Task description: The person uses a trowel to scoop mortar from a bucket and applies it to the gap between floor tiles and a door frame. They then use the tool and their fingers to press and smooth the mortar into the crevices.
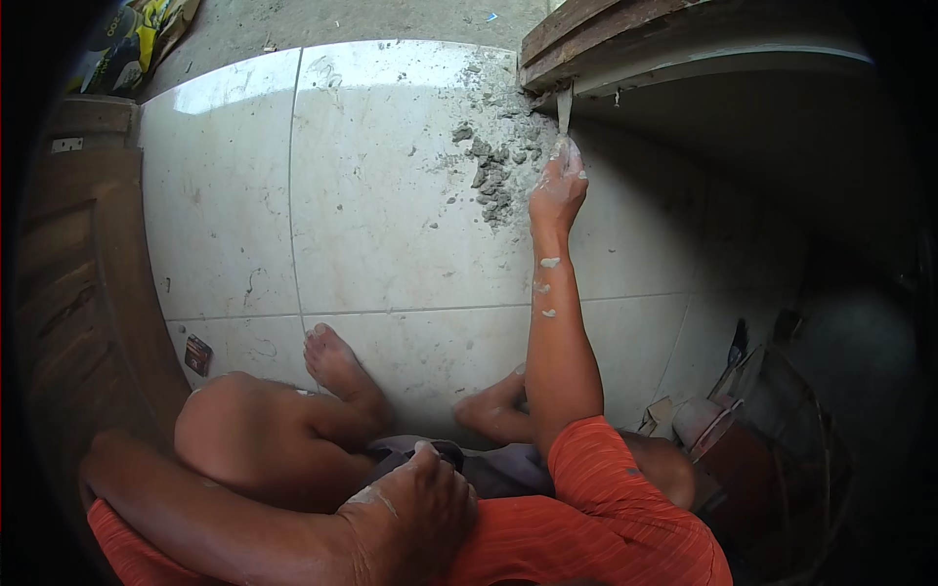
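Head view leaves the right side in deep shadow, where a rusty wire frame (791, 459) is barely legible. The right hand (559, 186), arm stretched forward, is closed around a narrow pale metal scraper blade (564, 109) whose tip meets the wooden door frame (606, 39) beside grey mortar crumbs (493, 171) on the glossy white floor tiles (391, 244). The left hand (415, 508) rests curled on the lap, gripping nothing visible.

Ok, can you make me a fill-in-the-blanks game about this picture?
1. The right hand holds a thin pale scraping tool against the ____ wooden frame edge.
2. Grey mortar crumbs lie on the glossy ____ floor tiles.
3. The left hand rests on the ____ cloth.

Missing: brown; white; orange
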A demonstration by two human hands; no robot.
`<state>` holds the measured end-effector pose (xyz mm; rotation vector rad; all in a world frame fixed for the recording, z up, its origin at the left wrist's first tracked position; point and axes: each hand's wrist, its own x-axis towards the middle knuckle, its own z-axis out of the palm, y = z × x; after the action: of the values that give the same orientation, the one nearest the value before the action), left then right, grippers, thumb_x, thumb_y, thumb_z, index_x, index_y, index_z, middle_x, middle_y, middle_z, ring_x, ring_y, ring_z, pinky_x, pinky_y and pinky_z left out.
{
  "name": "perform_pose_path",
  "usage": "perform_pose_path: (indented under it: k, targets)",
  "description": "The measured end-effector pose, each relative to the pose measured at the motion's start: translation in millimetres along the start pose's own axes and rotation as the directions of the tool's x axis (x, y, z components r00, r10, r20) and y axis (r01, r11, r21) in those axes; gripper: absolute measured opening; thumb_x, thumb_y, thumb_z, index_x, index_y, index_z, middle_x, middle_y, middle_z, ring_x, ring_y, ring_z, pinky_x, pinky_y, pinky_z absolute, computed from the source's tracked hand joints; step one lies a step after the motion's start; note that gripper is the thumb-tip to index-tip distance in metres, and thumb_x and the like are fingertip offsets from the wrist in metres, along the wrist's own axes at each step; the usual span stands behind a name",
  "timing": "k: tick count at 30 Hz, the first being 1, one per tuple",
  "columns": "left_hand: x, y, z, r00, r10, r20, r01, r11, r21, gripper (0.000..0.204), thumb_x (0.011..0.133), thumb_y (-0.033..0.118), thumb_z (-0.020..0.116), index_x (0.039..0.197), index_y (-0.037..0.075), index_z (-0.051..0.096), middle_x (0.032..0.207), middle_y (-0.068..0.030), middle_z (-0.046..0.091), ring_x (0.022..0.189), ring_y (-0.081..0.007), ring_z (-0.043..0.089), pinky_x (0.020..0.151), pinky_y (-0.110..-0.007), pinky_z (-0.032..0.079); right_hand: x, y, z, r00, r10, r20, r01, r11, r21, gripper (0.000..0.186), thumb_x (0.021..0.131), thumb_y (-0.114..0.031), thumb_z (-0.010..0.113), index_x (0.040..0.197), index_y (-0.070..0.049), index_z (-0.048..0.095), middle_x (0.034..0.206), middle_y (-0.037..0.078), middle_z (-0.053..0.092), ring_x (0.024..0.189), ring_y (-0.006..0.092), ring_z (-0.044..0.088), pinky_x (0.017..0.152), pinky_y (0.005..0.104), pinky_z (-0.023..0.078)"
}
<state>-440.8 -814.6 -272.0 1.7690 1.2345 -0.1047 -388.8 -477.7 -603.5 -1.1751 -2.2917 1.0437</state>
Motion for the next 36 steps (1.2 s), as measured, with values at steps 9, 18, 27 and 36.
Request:
perform_pose_path:
  k: [9,18,27,36]
  targets:
    - [7,-6,-9,1.0,0.014,-0.017,-0.014,1.0,-0.015,0.046,0.1,0.029,0.052,0.135,0.001,0.057,0.116,-0.0091,0.067,0.106,-0.0226,0.063,0.098,-0.039,0.044,7,10,4,0.999,0.001,0.054,-0.009,0.99,0.142,0.038,0.108,-0.021,0.05,0.135,0.006,0.058,0.118,0.03,0.069,0.104,0.0442,0.069,0.089,0.0416,0.054]
    - [2,-13,-6,1.0,-0.006,-0.017,0.005,1.0,-0.018,0.046,0.101,0.029,0.051,0.137,0.001,0.056,0.118,-0.0092,0.067,0.108,-0.0227,0.063,0.098,-0.039,0.043,-18,6,2,0.995,0.067,0.071,-0.08,0.976,0.201,0.041,0.108,-0.021,0.049,0.135,0.007,0.059,0.114,0.026,0.072,0.094,0.0375,0.071,0.083,0.0398,0.054]
    - [0,-9,-1,0.999,-0.016,-0.032,0.016,1.0,-0.025,0.047,0.101,0.029,0.05,0.139,0.001,0.055,0.119,-0.0092,0.066,0.11,-0.0228,0.062,0.099,-0.039,0.042,-15,28,5,0.997,0.054,0.058,-0.059,0.995,0.085,0.04,0.106,-0.02,0.049,0.134,0.006,0.061,0.124,0.026,0.07,0.11,0.0388,0.07,0.095,0.0405,0.053]
    - [3,-5,-4,0.999,-0.002,-0.032,0.001,1.0,-0.026,0.048,0.102,0.028,0.049,0.141,0.001,0.054,0.12,-0.0093,0.066,0.111,-0.0228,0.061,0.1,-0.04,0.041,-4,19,8,0.993,0.106,0.045,-0.11,0.99,0.09,0.043,0.106,-0.027,0.052,0.132,0.007,0.062,0.117,0.028,0.072,0.101,0.0398,0.072,0.089,0.0415,0.055]
